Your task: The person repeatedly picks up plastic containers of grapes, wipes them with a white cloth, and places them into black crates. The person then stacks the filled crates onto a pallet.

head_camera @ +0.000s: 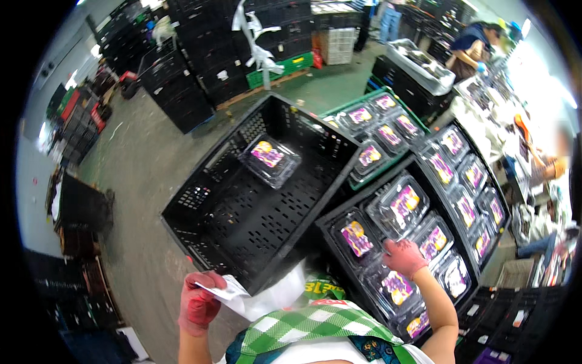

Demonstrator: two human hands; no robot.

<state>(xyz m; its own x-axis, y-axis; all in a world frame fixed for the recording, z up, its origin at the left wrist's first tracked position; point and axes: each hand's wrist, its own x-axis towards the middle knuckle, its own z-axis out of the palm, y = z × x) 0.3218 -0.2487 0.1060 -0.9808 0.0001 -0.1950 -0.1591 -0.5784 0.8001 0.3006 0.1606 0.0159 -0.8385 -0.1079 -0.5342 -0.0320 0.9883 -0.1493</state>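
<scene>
My left hand [200,298], in a reddish work glove, pinches a sheet of white labels [229,287] near the close corner of a large black plastic crate [273,255]. Inside that crate lies a single clear plastic clamshell box [269,159] with a purple and yellow label. On my right, a second black crate [325,227] holds several similar labelled clamshells. My right hand [404,258], also gloved, has its fingers on the near edge of one clamshell [400,204], which sits tilted and higher than its neighbours. The fingertips are partly hidden.
A green crate [375,175] and another black crate [493,182], both with labelled clamshells, adjoin on the right. Stacked black crates [204,50] stand ahead on the green floor. A co-worker [473,50] bends over a cluttered bench at upper right. A checked green apron [313,323] covers my front.
</scene>
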